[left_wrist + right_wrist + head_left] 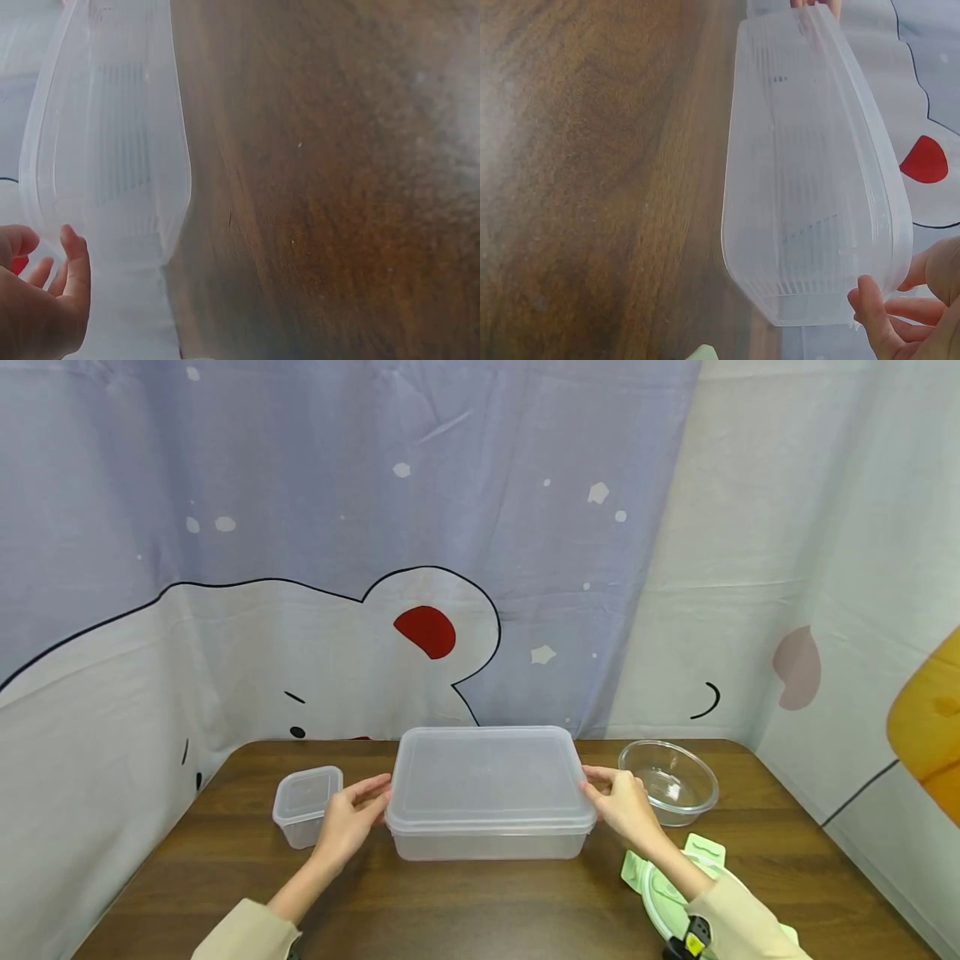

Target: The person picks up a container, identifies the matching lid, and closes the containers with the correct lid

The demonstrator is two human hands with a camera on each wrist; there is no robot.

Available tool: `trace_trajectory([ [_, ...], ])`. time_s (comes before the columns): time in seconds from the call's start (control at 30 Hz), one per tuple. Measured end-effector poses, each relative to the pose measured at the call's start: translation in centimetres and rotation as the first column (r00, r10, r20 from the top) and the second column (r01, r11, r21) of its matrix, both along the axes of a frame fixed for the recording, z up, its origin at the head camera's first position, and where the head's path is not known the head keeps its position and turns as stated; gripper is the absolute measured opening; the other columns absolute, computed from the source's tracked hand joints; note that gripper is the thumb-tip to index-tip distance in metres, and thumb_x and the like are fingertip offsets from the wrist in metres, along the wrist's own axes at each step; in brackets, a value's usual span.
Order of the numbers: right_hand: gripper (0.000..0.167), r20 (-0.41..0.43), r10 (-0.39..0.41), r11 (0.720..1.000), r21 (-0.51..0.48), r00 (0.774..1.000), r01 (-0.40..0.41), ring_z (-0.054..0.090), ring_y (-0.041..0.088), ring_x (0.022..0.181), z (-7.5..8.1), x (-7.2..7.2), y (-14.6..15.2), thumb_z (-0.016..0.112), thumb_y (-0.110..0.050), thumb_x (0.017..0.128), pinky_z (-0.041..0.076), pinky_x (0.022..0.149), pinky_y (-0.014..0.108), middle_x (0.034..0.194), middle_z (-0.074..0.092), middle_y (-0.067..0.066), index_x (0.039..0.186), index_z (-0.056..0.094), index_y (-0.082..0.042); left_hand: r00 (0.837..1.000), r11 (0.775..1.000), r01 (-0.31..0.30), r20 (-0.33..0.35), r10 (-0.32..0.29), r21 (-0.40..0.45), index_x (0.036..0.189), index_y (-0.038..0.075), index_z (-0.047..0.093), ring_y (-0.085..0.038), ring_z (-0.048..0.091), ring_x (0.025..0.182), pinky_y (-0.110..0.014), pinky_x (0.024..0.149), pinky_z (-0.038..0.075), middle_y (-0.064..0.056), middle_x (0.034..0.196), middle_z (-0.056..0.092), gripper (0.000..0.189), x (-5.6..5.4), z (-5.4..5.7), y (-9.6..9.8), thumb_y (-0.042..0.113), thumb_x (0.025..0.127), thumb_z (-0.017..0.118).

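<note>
A large rectangular clear plastic container [491,847] stands on the table in front of me, its frosted lid [486,777] lying level on top. My left hand [347,828] holds the left end at the rim. At the opposite end, my right hand [624,803] grips the right edge, thumb near the lid. The right wrist view shows bent fingers [870,304] under the rim at a corner of the ribbed wall. In the left wrist view, thumb and fingers [75,262] lie around the rim; their exact contact is hard to see.
A small lidded plastic box [307,795] stands left, close to my left wrist. On the right is a round glass bowl [670,785], with a pale green clip-on lid [663,902] partly under my right forearm. A printed curtain [555,568] hangs behind the wooden table [465,910].
</note>
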State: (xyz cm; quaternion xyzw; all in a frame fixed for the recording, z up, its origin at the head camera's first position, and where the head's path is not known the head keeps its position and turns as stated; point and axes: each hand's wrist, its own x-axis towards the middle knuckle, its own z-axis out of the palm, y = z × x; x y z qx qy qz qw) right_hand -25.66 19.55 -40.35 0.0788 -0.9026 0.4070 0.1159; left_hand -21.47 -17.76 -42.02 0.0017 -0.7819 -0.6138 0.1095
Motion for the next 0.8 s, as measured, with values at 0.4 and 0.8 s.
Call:
trace_trajectory([
  [0.4, 0.032, -0.053, -0.001, 0.995, 0.103, 0.999, 0.006, 0.041, 0.004, 0.043, -0.1, 0.9, 0.0, 0.065, -0.010, 0.088, 0.028, 0.037, 0.019, 0.077, 0.071, 0.010, 0.117, 0.066, 0.003, 1.000, 0.999, -0.007, -0.012, 0.007, -0.032, 0.125, -0.007, 0.059, -0.002, 0.065, 0.085, -0.020, 0.067, 0.057, -0.025, 0.120, 0.064, 0.035, 1.3, 0.3, 0.2, 0.004, 0.092, 0.061],
  [0.8, 0.031, -0.048, 0.001, 0.996, 0.095, 0.999, 0.003, 0.055, 0.007, 0.055, 0.3, 1.1, 0.1, 0.066, -0.010, 0.087, 0.035, 0.040, 0.021, 0.101, 0.073, 0.017, 0.115, 0.067, 0.003, 0.999, 0.997, -0.035, 0.013, 0.036, -0.067, 0.123, -0.005, 0.061, 0.000, 0.064, 0.078, -0.018, 0.064, 0.055, -0.024, 0.117, 0.066, 0.033, 1.6, 0.7, 0.3, 0.004, 0.091, 0.061],
])
